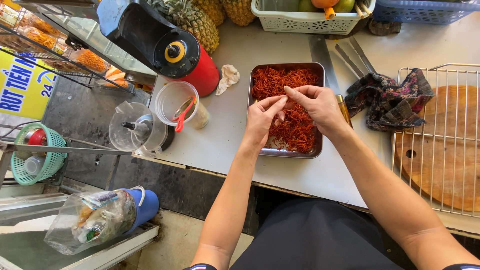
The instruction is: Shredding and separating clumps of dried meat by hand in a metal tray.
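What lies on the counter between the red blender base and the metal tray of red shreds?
In the head view, a crumpled white tissue lies between the red blender base and the metal tray; otherwise bare counter.

counter front edge (280, 175): bare strip, free passage | left: plastic cup (181, 102), red blender base (192, 62) block | right: patterned cloth (387, 97), wire rack (440, 140) block | back edge: white basket (305, 20), pineapples (200, 20) | centre: metal tray (320, 70) under both hands
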